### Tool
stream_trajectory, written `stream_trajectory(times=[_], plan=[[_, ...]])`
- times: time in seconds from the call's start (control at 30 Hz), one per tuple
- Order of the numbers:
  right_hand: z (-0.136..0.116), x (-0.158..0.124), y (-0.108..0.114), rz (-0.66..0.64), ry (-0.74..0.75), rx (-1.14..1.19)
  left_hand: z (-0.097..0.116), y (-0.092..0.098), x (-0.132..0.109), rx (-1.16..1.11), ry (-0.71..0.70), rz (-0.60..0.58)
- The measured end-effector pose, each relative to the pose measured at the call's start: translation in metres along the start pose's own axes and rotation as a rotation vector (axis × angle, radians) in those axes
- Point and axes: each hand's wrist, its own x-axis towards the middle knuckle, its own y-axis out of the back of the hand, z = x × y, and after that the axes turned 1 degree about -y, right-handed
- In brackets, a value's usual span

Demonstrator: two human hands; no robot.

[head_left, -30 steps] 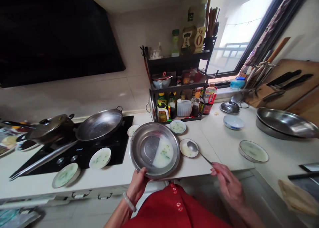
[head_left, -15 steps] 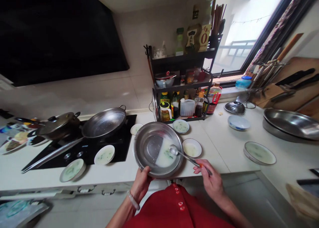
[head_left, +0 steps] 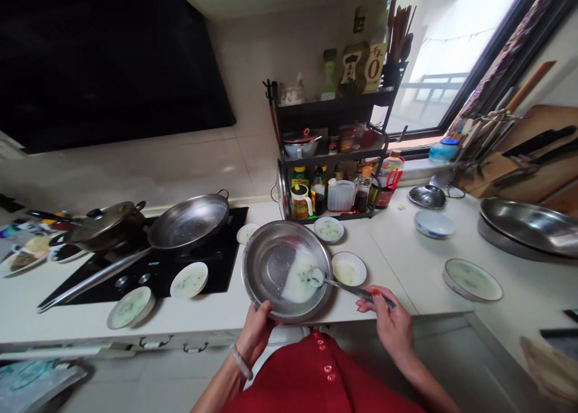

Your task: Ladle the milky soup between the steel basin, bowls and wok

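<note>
My left hand (head_left: 258, 332) grips the near rim of a wide steel basin (head_left: 266, 262), thumb over the edge. The basin tilts so that whitish soup with green bits (head_left: 298, 280) pools on its right side. In my right hand (head_left: 388, 319) is the handle of a metal ladle (head_left: 356, 291), its small round bowl over the soup at the right wall. Just right of the basin stands a bowl of pale soup (head_left: 348, 270). Behind it sits another soup bowl (head_left: 329, 229), and a smaller one (head_left: 247, 233) is partly hidden at the basin's left.
Two soup bowls (head_left: 189, 280) (head_left: 131, 308) stand by the black cooktop, which carries a wok (head_left: 189, 220) and a lidded pot (head_left: 106, 223). A bottle rack (head_left: 334, 154) is behind. At right are another soup bowl (head_left: 472, 280), a blue-patterned bowl (head_left: 434, 224) and steel basins (head_left: 533, 226).
My right hand has moved a little to the right, drawing the ladle's bowl toward the basin's right wall. My left hand and the basin have hardly moved.
</note>
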Motion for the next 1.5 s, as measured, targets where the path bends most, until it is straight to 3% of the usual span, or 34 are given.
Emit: stream_trajectory(times=[0.2,0.47,0.73,1.0,1.17,1.33,1.5], plan=[[-0.003,0.000,0.000,0.016,0.013,-0.027,0.002,-0.002,-0.001,0.009,0.014,0.005],[0.006,0.012,0.001,0.107,-0.173,0.229,0.004,-0.002,0.000,0.003,0.010,-0.015],[0.000,0.014,0.008,0.151,-0.231,0.372,0.006,-0.004,-0.001,0.016,0.007,-0.003],[-0.024,0.026,0.032,0.303,-0.224,0.434,0.002,0.000,0.003,0.016,-0.003,-0.035],[-0.021,0.030,0.056,0.374,-0.220,0.389,-0.002,0.005,0.008,0.018,-0.017,-0.060],[-0.002,0.022,0.071,0.288,-0.120,0.084,-0.003,0.004,0.009,0.023,-0.011,-0.010],[0.011,0.007,0.068,0.003,0.337,-0.206,-0.001,0.001,0.006,0.029,0.005,0.011]])
